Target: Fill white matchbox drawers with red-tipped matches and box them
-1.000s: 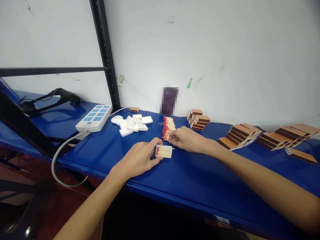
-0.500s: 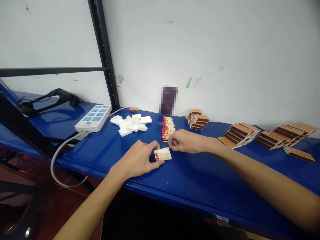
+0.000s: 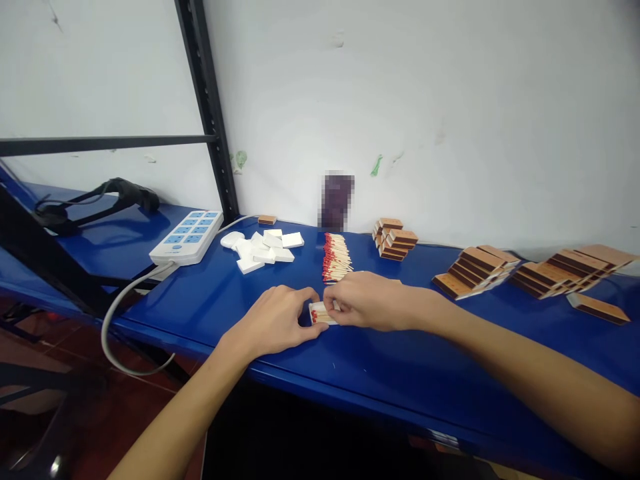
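My left hand [image 3: 281, 319] grips a small white matchbox tray [image 3: 319, 306] by its left end, thumb at the near side and a finger at the far side. Matches [image 3: 320, 317] with red heads lie side by side in it, heads to the left. My right hand [image 3: 364, 300] is over the tray's right part, its thumb and fingers pinched together; the match between them is hidden by the fingers. Just behind that hand, a row of loose red-headed matches [image 3: 336, 257] lies on the blue shelf [image 3: 300, 363].
White trays [image 3: 270, 250] are heaped at the back left, near a power strip [image 3: 187, 237]. Stacked matchbox sleeves [image 3: 395, 238] stand by the wall, with more stacks [image 3: 480, 270] [image 3: 570, 270] farther right. One sleeve [image 3: 599, 309] lies alone. A black post [image 3: 213, 127] rises at left.
My right hand has moved left and nearer, from beside the loose matches to over the tray, bringing a match. My left hand keeps its hold on the tray.
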A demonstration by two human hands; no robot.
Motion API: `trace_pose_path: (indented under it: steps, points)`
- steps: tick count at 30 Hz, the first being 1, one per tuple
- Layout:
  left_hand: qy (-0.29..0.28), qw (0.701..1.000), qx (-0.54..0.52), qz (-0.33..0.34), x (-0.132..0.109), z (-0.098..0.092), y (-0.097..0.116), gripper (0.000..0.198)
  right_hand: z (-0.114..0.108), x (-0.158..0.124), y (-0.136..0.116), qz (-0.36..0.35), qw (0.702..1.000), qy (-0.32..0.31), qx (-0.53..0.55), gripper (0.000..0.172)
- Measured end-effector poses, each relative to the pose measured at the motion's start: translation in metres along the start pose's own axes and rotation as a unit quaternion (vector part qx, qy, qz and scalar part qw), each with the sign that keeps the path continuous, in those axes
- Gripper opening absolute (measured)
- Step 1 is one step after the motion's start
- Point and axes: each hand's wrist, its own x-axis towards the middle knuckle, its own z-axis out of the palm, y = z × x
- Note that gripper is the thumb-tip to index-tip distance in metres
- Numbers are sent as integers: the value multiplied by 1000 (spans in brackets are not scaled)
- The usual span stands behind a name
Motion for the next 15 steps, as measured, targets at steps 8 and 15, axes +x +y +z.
trace_pose_path:
  steps: [8, 15]
  points:
    - [-5, 1000, -25, 3, 0, -1, 1, 28, -6, 2, 19, 51, 995, 76, -26, 18]
    - [-16, 1000, -22, -8, 0, -2, 2, 34, 10, 15, 41, 110, 985, 80, -104, 18]
